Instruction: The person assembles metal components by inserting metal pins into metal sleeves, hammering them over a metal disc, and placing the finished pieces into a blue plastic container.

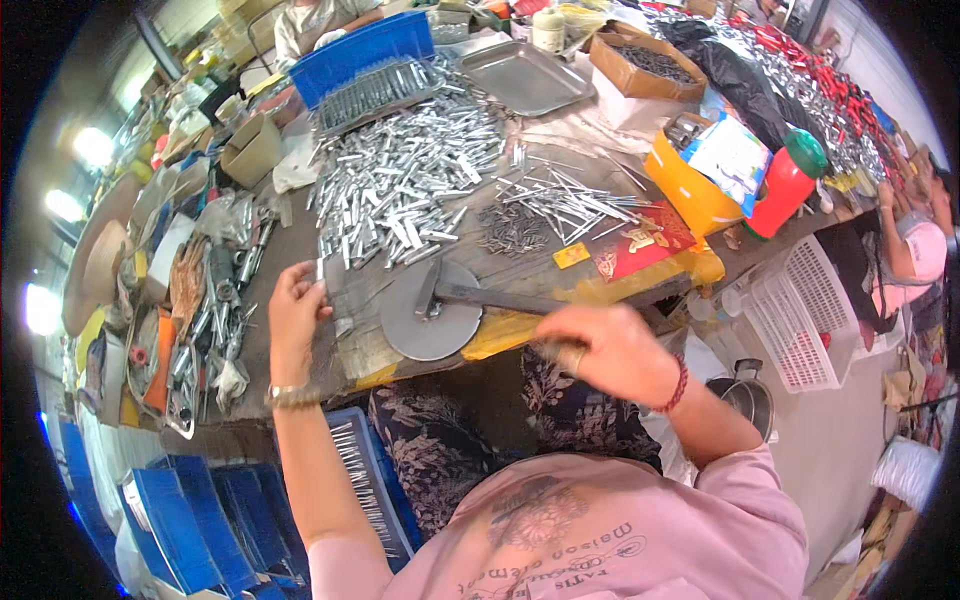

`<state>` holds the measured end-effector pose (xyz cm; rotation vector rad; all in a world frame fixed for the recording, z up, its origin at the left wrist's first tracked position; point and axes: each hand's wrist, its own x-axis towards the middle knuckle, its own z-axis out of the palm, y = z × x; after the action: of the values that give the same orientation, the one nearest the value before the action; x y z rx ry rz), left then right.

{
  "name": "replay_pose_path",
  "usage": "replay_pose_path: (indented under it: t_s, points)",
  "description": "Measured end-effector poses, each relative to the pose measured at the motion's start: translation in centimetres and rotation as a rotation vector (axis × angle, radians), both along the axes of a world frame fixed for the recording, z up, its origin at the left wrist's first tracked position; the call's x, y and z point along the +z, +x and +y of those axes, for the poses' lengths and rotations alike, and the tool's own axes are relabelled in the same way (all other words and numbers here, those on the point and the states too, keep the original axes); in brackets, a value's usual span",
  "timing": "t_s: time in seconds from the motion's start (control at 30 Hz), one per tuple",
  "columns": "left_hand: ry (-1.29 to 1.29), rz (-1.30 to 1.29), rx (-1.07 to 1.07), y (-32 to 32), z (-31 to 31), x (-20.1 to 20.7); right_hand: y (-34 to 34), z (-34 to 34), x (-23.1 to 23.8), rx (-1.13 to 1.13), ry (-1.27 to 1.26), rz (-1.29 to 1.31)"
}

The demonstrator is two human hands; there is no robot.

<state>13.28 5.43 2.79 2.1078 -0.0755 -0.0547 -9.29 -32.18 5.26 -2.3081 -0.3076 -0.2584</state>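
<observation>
My right hand (605,345), slightly blurred, is closed around the handle of a hammer (500,297). The hammer's head rests over a round grey metal plate (430,335) at the table's near edge. Left of the plate, my left hand (300,308) pinches a small silvery metal tube (320,268) between thumb and fingers. A wide heap of similar silvery tubes (405,185) spreads just beyond both hands. To its right lie long thin metal rods (575,205) and a small pile of dark short pins (512,228).
A blue bin (362,55) and a steel tray (525,80) stand at the back. Tools crowd the left side. On the right are a red envelope (655,238), a yellow container (690,185) and a red bottle with a green cap (790,185). Below left stand blue crates (180,520).
</observation>
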Motion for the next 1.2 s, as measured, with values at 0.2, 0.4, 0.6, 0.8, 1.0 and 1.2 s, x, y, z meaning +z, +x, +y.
replay_pose_path:
  t_s: [0.2, 0.4, 0.6, 0.8, 1.0, 1.2]
  points:
    - [-0.986, 0.179, -0.059, -7.3, -1.7, 1.9, 5.1, -7.8, 0.1, -0.341, -0.627, -0.265]
    - [-0.571, 0.217, -0.163, -12.5, -4.7, 2.2, 7.2, -8.8, 0.3, 0.003, -0.822, -0.192]
    - [-0.339, 0.036, -0.217, -14.5, -7.8, 0.2, 8.2, -8.2, 2.6, 0.108, -0.764, -0.135]
    - [0.028, -0.315, -0.217, -14.6, -8.3, 1.5, 6.6, -1.5, 3.0, -0.016, 0.13, -0.168]
    - [0.132, -0.339, -0.182, -14.7, -7.1, 0.9, 5.7, 4.7, -1.3, 0.053, 0.525, 0.196]
    - [0.156, -0.403, -0.204, -14.6, -6.8, 0.5, 5.1, 5.5, -0.6, 0.174, -0.042, -0.128]
